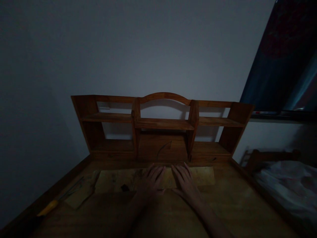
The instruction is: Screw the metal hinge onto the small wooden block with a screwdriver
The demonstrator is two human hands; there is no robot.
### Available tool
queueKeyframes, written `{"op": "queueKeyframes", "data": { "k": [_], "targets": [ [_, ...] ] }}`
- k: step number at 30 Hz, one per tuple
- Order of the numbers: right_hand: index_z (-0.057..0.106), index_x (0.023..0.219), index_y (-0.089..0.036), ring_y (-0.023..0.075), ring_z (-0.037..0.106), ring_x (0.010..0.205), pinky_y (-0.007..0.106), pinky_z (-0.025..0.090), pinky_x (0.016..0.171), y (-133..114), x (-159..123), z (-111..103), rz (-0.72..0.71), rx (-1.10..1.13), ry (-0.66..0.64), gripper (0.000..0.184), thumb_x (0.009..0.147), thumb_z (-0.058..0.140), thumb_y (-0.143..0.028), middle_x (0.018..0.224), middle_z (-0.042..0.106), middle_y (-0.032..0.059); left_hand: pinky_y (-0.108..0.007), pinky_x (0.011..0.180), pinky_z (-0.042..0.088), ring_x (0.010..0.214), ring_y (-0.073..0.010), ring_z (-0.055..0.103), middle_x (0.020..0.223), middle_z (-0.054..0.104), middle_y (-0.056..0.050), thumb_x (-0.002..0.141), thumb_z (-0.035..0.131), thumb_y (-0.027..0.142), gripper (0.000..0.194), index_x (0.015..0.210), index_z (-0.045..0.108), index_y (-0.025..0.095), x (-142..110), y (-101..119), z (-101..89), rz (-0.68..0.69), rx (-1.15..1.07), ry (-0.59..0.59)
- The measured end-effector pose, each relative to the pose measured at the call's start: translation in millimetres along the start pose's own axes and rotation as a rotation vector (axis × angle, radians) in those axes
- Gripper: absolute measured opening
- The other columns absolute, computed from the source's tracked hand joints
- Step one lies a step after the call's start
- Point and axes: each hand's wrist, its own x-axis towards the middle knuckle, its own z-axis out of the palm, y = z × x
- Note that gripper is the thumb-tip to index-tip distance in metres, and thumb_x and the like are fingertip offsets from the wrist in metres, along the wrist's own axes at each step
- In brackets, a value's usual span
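The scene is dim. My left hand [151, 180] lies flat, palm down, fingers stretched out on a pale board or mat [200, 176] that rests on a wooden desk [235, 201]. My right hand [184, 180] lies flat beside it, fingers spread, a small gap between the two hands. Neither hand holds anything. Both point toward a wooden shelf unit [163, 124] at the desk's back.
A tool with a yellow handle [48, 208] lies at the desk's left edge, beside a dark flat piece [83, 191]. A dark screen [284, 62] hangs on the wall at upper right. A bed with pale bedding [289, 185] stands to the right.
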Motion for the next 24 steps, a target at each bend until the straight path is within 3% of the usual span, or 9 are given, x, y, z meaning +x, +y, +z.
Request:
{"op": "queueKeyframes", "data": {
  "k": [5,10,16,20,24],
  "targets": [
    [0.024,0.154,-0.018,0.0304,0.042,0.132,0.059,0.028,0.115,-3.7,-0.5,1.4,-0.06,-0.002,0.017,0.083,0.087,0.066,-0.042,0.14,0.049,0.0143,-0.052,0.114,0.026,0.124,-0.0324,0.048,0.133,0.057,-0.014,0.081,0.063,0.056,0.082,0.146,0.04,0.012,-3.0,-1.9,9.0,-0.03,-0.025,-0.009],
    [0.04,0.147,-0.023,0.0304,0.039,0.134,0.055,0.04,0.109,-2.8,-4.6,3.6,-0.075,0.08,0.103,0.061,0.09,0.062,-0.034,0.142,0.046,0.0146,-0.053,0.117,0.024,0.127,-0.0305,0.047,0.135,0.054,-0.014,0.08,0.065,0.05,0.085,0.149,0.033,0.013,-5.9,-1.5,13.5,-0.085,-0.092,-0.05],
    [0.058,0.127,-0.023,0.0232,0.058,0.111,0.04,0.053,0.092,-11.6,-8.3,7.4,0.016,0.265,0.107,0.033,0.094,0.056,-0.028,0.121,0.059,0.0118,-0.053,0.117,0.024,0.126,-0.0301,0.048,0.135,0.054,-0.015,0.078,0.067,0.048,0.088,0.15,0.031,0.012,-7.5,-3.6,15.6,-0.096,-0.097,-0.085],
    [0.067,0.108,-0.021,0.0189,0.063,0.097,0.031,0.054,0.082,-19.3,-9.4,8.8,0.041,0.299,0.055,0.02,0.095,0.053,-0.025,0.109,0.062,0.009,-0.051,0.118,0.022,0.126,-0.03,0.048,0.135,0.053,-0.014,0.08,0.065,0.05,0.086,0.15,0.031,0.013,-9.2,-4.5,17.7,-0.112,-0.106,-0.097],
    [0.069,0.097,-0.021,0.0155,0.064,0.086,0.028,0.051,0.076,-23.3,-8.8,2.6,0.029,0.325,-0.011,0.018,0.094,0.051,-0.023,0.101,0.062,0.0061,-0.052,0.117,0.022,0.127,-0.0305,0.047,0.136,0.053,-0.014,0.08,0.065,0.048,0.085,0.15,0.031,0.014,-10.1,-5.2,16.9,-0.131,-0.11,-0.117]
  ]
}}
